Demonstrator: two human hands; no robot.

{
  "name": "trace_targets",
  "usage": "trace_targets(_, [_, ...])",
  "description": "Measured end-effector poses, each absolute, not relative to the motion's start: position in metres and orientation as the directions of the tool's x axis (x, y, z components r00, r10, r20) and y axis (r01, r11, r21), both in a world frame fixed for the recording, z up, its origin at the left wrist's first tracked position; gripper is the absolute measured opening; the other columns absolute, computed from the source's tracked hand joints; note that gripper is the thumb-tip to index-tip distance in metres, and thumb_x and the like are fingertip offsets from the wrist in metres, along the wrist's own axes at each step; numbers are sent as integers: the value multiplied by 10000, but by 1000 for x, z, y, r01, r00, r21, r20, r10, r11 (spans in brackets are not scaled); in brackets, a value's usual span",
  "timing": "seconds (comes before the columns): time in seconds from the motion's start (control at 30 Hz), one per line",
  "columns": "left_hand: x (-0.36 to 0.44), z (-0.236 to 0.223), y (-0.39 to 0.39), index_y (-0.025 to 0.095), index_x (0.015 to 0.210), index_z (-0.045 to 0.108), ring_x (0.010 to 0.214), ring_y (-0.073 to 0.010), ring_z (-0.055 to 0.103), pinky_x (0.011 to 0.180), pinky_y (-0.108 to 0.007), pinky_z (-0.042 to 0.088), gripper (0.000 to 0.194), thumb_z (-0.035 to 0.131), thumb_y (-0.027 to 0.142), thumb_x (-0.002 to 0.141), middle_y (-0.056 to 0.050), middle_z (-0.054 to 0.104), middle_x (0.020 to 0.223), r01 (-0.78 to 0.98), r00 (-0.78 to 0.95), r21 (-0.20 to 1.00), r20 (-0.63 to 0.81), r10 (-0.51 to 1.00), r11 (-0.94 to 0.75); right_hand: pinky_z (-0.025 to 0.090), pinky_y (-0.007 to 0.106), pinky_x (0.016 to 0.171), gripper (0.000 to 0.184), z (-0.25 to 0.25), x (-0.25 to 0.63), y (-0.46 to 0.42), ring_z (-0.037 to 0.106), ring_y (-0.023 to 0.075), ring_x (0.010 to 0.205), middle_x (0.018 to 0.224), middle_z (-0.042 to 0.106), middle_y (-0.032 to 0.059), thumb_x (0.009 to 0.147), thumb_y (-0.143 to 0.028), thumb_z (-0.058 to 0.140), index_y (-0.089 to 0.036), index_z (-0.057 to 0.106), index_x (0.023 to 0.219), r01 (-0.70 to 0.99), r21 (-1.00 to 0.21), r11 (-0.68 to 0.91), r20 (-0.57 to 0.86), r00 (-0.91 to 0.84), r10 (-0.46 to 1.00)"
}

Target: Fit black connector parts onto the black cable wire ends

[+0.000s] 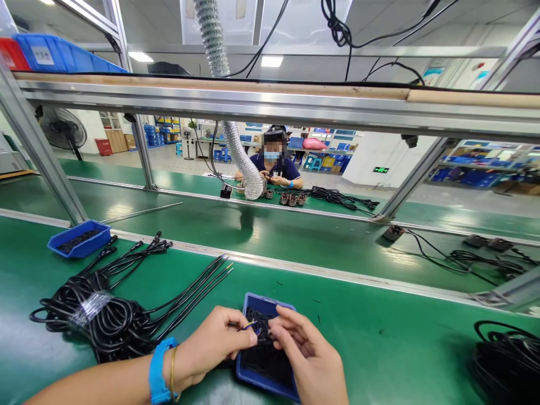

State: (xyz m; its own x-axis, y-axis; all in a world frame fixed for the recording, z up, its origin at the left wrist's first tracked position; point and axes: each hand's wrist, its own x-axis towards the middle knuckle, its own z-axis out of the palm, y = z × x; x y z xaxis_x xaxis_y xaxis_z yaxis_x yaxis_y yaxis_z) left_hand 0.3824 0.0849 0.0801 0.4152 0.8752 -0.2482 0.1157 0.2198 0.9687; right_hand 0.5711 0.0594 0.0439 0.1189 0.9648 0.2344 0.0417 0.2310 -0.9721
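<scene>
Left hand (213,343) pinches a thin wire end (247,326) between thumb and forefinger, held right over the small blue tray (270,306), so tray parts are within reach. Right hand (310,351) has fingers curled at the wire tip, probably gripping a small black piece; too small to confirm. Bundled black cables (105,315) lie just left of the tray, ends fanned toward it. A second blue tray (79,239) sits farther left. A co-worker (276,166) works opposite.
</scene>
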Motion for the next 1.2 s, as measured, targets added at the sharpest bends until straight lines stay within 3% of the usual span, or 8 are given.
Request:
trace_targets(0.13, [382, 77, 83, 173, 627, 564, 506, -88, 341, 485, -237, 243, 267, 703, 377, 730, 80, 407, 530, 108, 439, 979, -204, 875, 174, 635, 237, 668, 197, 46, 567, 56, 761, 198, 730, 860, 801, 59, 829, -391, 775, -246, 786, 962, 82, -968, 236, 246, 149, 958])
trace_targets(0.3, [382, 79, 82, 168, 635, 573, 538, -90, 337, 506, -236, 245, 252, 718, 356, 720, 75, 410, 561, 94, 443, 979, -204, 873, 181, 609, 198, 678, 68, 51, 563, 53, 746, 161, 712, 835, 787, 13, 878, -287, 716, -268, 780, 893, 294, -873, 389, 434, 108, 894])
trace_targets(0.6, [381, 76, 83, 157, 665, 596, 541, -92, 386, 500, -234, 275, 272, 733, 383, 733, 58, 456, 616, 83, 447, 979, -203, 871, 185, 576, 151, 649, 94, 57, 564, 55, 715, 116, 650, 778, 756, -39, 918, -216, 667, -263, 735, 873, 448, -724, 525, 581, -16, 814])
trace_targets(0.77, [382, 82, 82, 135, 764, 647, 545, -95, 413, 499, -233, 277, 347, 743, 465, 722, 43, 493, 639, 55, 431, 972, -230, 873, 229, 603, 177, 764, 174, 44, 568, 54, 775, 147, 769, 944, 809, 0, 943, -180, 648, -236, 733, 1084, 578, -551, 602, 697, -79, 713])
trace_targets(0.93, [383, 86, 85, 139, 773, 636, 539, -85, 352, 499, -237, 238, 344, 755, 453, 699, 57, 477, 613, 23, 391, 969, -236, 890, 247, 579, 229, 869, 367, 43, 569, 55, 754, 164, 983, 1153, 773, 53, 1009, -154, 503, -192, 572, 1367, 649, -373, 663, 762, -194, 618])
trace_targets(1.07, [382, 90, 86, 151, 782, 620, 526, -80, 284, 502, -247, 204, 261, 706, 391, 725, 85, 408, 584, 25, 403, 973, -220, 888, 230, 554, 335, 788, 191, 38, 566, 69, 723, 217, 903, 1017, 779, 53, 975, -188, 553, -210, 705, 1088, 788, -342, 512, 651, -194, 734])
trace_targets(1.13, [382, 91, 86, 163, 752, 590, 523, -80, 260, 499, -252, 187, 215, 672, 360, 725, 90, 382, 577, 38, 399, 971, -232, 887, 236, 491, 361, 703, 72, 28, 560, 77, 683, 235, 793, 823, 762, 14, 850, -170, 721, -240, 734, 845, 862, -222, 457, 524, -290, 801])
trace_targets(1.2, [381, 92, 86, 178, 706, 545, 520, -80, 239, 497, -256, 173, 185, 642, 335, 713, 95, 357, 562, 48, 399, 969, -242, 885, 243, 424, 368, 670, 168, 17, 554, 83, 651, 241, 738, 686, 722, 1, 706, -153, 848, -237, 707, 673, 900, -87, 427, 429, -353, 831])
